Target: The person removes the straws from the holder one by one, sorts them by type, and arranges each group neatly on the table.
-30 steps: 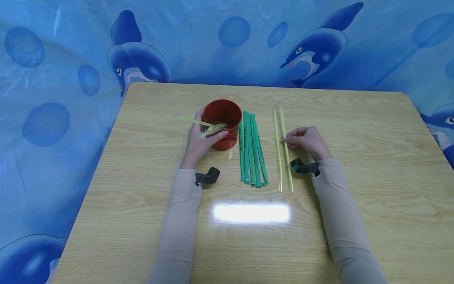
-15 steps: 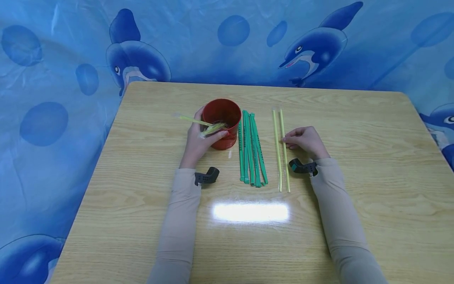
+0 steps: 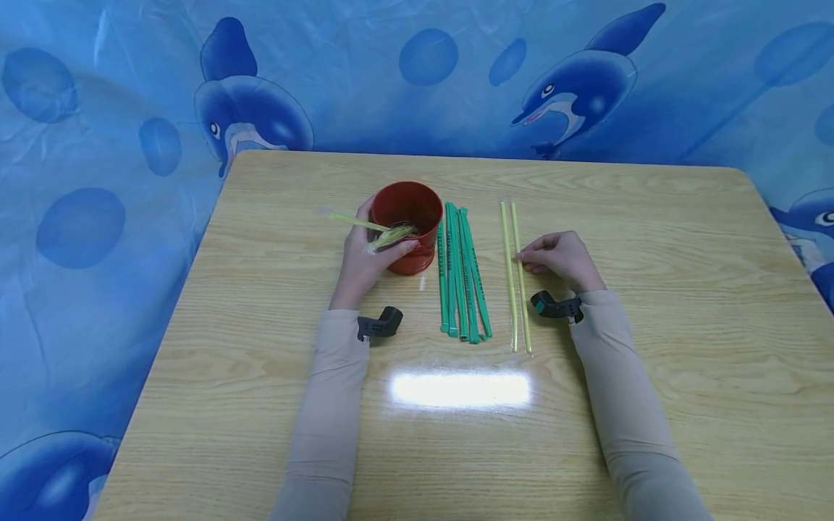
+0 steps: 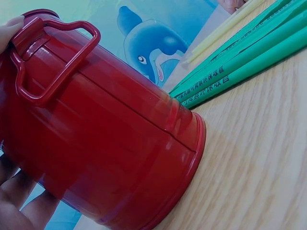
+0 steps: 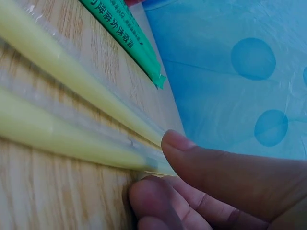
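**Two hands, two kinds of straw**

On the wooden surface (image 3: 651, 239), the left hand (image 3: 365, 260) curls round the red cup (image 3: 407, 224), pinning a crumpled yellow wrapper (image 3: 391, 235) against its rim. Green wrapped straws (image 3: 462, 275) lie just right of the cup. Beyond them, two yellow straws (image 3: 515, 275) run lengthwise away from the person; the right hand (image 3: 563, 257) pinches the nearer one from its right side.

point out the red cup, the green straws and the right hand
red cup (image 3: 412, 250): head view, front wall.
green straws (image 3: 461, 278): head view, middle of the bundle.
right hand (image 3: 560, 257): head view, back of the hand.
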Action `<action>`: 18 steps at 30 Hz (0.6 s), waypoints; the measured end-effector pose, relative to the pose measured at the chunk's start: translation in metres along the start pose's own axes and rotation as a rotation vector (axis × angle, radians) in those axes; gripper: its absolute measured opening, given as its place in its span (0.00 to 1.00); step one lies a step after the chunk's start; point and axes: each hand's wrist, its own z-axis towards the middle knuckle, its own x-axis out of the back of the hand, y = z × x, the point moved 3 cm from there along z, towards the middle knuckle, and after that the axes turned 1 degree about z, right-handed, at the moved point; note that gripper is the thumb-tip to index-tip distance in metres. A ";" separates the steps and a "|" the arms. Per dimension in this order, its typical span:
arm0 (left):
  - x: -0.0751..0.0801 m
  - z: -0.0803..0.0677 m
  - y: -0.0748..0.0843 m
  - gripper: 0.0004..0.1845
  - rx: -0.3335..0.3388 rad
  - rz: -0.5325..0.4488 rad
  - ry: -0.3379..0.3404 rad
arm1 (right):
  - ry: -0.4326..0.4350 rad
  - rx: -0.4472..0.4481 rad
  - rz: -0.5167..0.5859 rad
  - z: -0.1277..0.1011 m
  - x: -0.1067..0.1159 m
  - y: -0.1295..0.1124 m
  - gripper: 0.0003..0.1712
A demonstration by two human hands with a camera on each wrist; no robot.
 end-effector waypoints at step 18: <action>0.000 0.000 0.001 0.41 0.039 0.019 0.009 | 0.070 0.198 0.125 -0.019 -0.006 -0.038 0.16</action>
